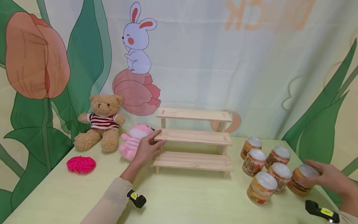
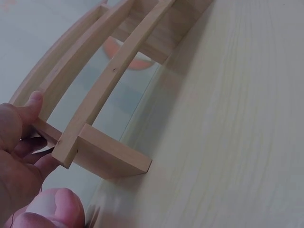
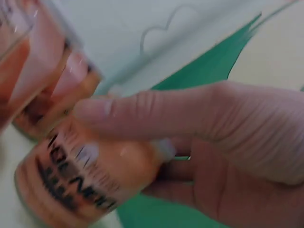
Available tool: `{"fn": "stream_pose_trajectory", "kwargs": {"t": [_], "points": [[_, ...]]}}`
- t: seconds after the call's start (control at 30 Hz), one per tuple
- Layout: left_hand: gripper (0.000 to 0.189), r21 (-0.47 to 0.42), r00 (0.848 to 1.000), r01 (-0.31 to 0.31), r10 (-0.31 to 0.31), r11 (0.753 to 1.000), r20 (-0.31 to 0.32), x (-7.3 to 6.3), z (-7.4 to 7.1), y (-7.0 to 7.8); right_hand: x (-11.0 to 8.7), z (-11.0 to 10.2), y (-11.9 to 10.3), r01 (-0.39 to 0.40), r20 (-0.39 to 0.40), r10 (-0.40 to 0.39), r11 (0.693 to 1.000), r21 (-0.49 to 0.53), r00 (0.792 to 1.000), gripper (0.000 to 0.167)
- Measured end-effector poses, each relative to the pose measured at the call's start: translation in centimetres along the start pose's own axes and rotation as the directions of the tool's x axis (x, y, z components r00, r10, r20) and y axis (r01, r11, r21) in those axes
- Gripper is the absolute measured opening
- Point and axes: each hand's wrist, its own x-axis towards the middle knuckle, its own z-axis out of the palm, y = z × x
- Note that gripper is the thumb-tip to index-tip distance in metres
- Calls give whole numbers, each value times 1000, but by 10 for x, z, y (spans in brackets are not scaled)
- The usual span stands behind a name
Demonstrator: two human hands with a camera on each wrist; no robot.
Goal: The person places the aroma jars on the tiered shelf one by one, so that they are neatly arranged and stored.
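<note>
Orange wrapping curved round the jar (image 1: 298, 187) in my right hand (image 1: 331, 180), with dark lettering across its squat, rounded body. I had those fingers clamped on it: thumb against the near side, the others round the far side, the pale, flat lid showing between. Whether its base met the table (image 1: 193, 202), I could not tell. It was at the right of five other jars (image 1: 260, 190), just beside the nearest, all glossy, with round, pale lids.

My left hand (image 1: 146, 150) pinched the left end of the shelf (image 1: 193, 136), thumb and fingers at the middle tier. Its wood was pale and bare, lightly grained, with small knots along one edge; the three flat, narrow tiers rose like steps on short legs. Well to its right were the jars.

Just beside my left hand sat a pink toy (image 1: 130, 147), soft and striped. Farther left were a bear (image 1: 109, 140) of curly brown fur in a striped top and a bundle of bright pink yarn (image 1: 81, 165).
</note>
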Motion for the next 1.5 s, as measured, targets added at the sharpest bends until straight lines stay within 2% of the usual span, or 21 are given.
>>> {"fn": "stream_pose_trajectory", "kwargs": {"t": [0.1,0.23,0.37,0.47,0.53,0.6,0.67,0.8,0.9,0.97,1.03,1.1,1.2,1.27,1.3,1.33,1.4,1.43,1.5], "points": [[58,-11,1000,-2,2,1000,2,0,0,-1,1,7,13,-54,-1,55,994,91,999,94],[59,-24,1000,5,-5,1000,1,0,-2,-2,2,18,29,-93,-25,101,968,234,995,93],[58,-30,1000,2,-2,1000,-2,0,-3,-2,3,31,40,-70,-81,104,935,348,991,85],[58,-32,1000,-3,3,999,-4,0,-2,-2,1,39,44,-55,-153,145,876,479,978,66],[58,-39,1000,2,-3,999,-3,0,-2,-2,-2,40,44,-34,-215,180,836,548,960,49],[57,-51,1000,13,-14,999,-2,-1,-2,-2,-6,38,41,-4,-278,209,805,593,938,44],[57,-67,1000,22,-22,998,0,-2,-2,-2,-9,30,35,53,-339,199,792,609,920,46],[56,-83,1000,22,-22,996,0,-2,-3,-2,-13,11,20,232,-443,84,757,611,893,52],[55,-80,1000,12,-12,997,1,-2,-4,-2,-13,-3,3,331,-510,2,760,559,860,55],[55,-77,1000,5,-5,997,4,-1,-4,-2,-12,-11,-11,347,-543,-3,772,533,840,56],[55,-79,1000,1,-1,997,8,0,-4,-2,-10,-17,-29,328,-565,27,791,516,825,53],[55,-78,1000,0,1,997,8,0,-4,-1,-10,-20,-49,259,-554,85,819,513,828,56],[56,-75,1000,2,-1,997,7,0,-4,-1,-9,-24,-82,186,-516,133,834,520,846,64],[56,-73,1000,6,-6,997,6,0,-4,-1,-7,-25,-103,213,-481,115,791,574,869,62],[56,-73,1000,10,-9,997,5,0,-4,-1,-6,-25,-113,248,-466,90,749,615,880,56],[56,-74,1000,11,-11,997,5,0,-4,-1,-4,-24,-123,285,-449,62,693,662,892,49],[56,-77,1000,12,-12,997,2,0,-4,-2,-1,-20,-142,312,-403,7,622,718,915,39],[56,-79,1000,11,-11,997,1,0,-4,-2,1,-17,-151,317,-382,-19,598,736,924,36],[55,-86,1000,10,-10,996,-1,0,-4,-2,3,-11,-168,302,-339,-59,613,730,939,34]]}}
